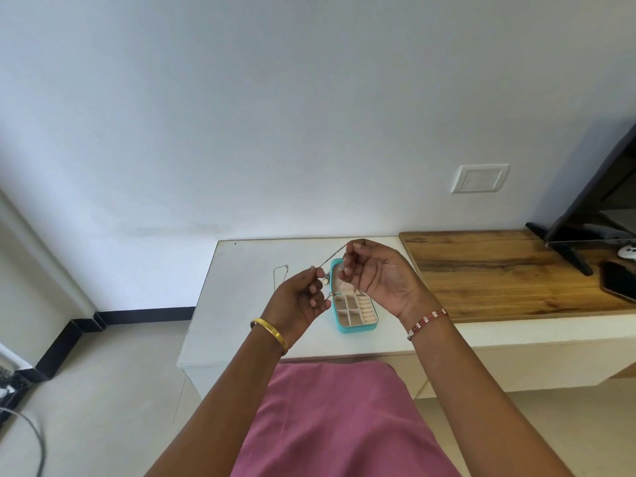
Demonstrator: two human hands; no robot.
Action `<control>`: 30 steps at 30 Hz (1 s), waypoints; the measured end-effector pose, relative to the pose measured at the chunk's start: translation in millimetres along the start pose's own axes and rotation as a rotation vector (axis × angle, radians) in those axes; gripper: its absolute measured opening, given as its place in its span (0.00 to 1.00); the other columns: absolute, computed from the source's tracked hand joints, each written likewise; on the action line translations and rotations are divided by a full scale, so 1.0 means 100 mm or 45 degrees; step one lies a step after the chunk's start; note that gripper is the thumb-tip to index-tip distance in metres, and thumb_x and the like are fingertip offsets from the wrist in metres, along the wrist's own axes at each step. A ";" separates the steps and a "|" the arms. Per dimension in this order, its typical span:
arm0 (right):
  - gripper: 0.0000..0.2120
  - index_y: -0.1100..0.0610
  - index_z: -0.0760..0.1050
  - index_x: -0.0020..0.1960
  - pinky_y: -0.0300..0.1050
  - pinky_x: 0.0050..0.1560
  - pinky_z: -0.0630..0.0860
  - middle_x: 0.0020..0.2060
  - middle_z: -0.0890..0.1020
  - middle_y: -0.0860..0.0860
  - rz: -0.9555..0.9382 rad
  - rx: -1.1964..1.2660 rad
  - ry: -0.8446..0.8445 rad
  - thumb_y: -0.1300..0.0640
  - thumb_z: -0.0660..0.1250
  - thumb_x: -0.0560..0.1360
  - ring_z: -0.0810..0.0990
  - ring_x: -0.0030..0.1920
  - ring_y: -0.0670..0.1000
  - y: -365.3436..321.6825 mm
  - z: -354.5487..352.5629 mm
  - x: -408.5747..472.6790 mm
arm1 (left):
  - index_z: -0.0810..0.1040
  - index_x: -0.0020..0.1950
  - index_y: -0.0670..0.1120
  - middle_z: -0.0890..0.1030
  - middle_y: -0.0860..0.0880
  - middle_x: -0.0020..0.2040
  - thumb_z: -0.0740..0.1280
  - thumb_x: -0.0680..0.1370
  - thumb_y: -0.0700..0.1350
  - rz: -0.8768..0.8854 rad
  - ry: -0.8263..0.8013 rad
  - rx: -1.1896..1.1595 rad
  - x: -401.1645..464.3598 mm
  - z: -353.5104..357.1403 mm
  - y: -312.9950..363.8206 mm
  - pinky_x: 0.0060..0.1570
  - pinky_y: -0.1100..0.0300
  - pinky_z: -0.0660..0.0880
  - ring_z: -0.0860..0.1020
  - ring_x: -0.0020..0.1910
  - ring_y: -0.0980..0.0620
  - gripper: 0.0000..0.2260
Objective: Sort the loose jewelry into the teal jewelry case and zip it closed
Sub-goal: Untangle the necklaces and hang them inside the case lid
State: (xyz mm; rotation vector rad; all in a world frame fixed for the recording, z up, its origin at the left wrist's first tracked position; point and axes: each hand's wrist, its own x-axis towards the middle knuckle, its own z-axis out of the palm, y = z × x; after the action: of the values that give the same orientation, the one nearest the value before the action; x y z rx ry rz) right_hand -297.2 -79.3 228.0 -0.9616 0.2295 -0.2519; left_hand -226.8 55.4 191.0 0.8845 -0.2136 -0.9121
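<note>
The teal jewelry case (358, 327) lies open on the white table (241, 304), showing beige compartments. Both hands hover above it and stretch a thin silver necklace (333, 257) between them. My left hand (299, 297) pinches the lower end, where a small pendant (325, 280) dangles. My right hand (375, 273) pinches the upper end, and it hides part of the case's raised lid. A second thin chain (279, 277) lies loose on the table to the left of the case.
A wooden counter (499, 270) adjoins the table on the right, with a TV on a black stand (578, 256), a dark phone (619, 280) and a white controller (626, 252). A white wall stands close behind. Cables lie on the floor at far left.
</note>
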 end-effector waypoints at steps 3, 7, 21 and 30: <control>0.10 0.61 0.78 0.35 0.42 0.34 0.79 0.28 0.79 0.53 0.006 -0.088 0.013 0.65 0.61 0.71 0.77 0.29 0.49 -0.03 -0.10 0.04 | 0.74 0.39 0.44 0.72 0.52 0.26 0.54 0.80 0.40 -0.010 -0.035 0.126 0.05 -0.06 -0.07 0.32 0.63 0.76 0.72 0.25 0.56 0.13; 0.10 0.60 0.81 0.35 0.40 0.33 0.77 0.28 0.78 0.53 -0.026 -0.245 0.037 0.66 0.63 0.72 0.75 0.27 0.48 -0.04 -0.20 0.09 | 0.73 0.40 0.44 0.77 0.52 0.29 0.54 0.80 0.39 -0.046 -0.031 0.081 0.13 -0.10 -0.18 0.39 0.61 0.78 0.80 0.34 0.55 0.12; 0.06 0.63 0.79 0.42 0.42 0.35 0.79 0.29 0.79 0.53 -0.004 -0.369 0.242 0.68 0.64 0.74 0.77 0.28 0.47 0.09 -0.59 0.40 | 0.76 0.42 0.42 0.83 0.49 0.34 0.56 0.80 0.38 -0.152 0.191 0.169 0.67 -0.30 -0.50 0.42 0.61 0.79 0.81 0.40 0.52 0.11; 0.09 0.57 0.80 0.39 0.40 0.35 0.76 0.37 0.78 0.58 0.046 -0.563 0.389 0.67 0.65 0.74 0.73 0.32 0.50 0.22 -0.95 0.70 | 0.79 0.49 0.42 0.80 0.43 0.47 0.59 0.79 0.42 -0.203 0.375 0.506 1.11 -0.36 -0.83 0.50 0.56 0.76 0.77 0.48 0.47 0.10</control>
State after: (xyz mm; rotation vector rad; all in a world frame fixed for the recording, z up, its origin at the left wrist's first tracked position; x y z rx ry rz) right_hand -257.2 -162.5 151.8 -1.3542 0.5996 -0.3223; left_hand -189.6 -33.6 84.6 1.4080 -0.0692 -0.8876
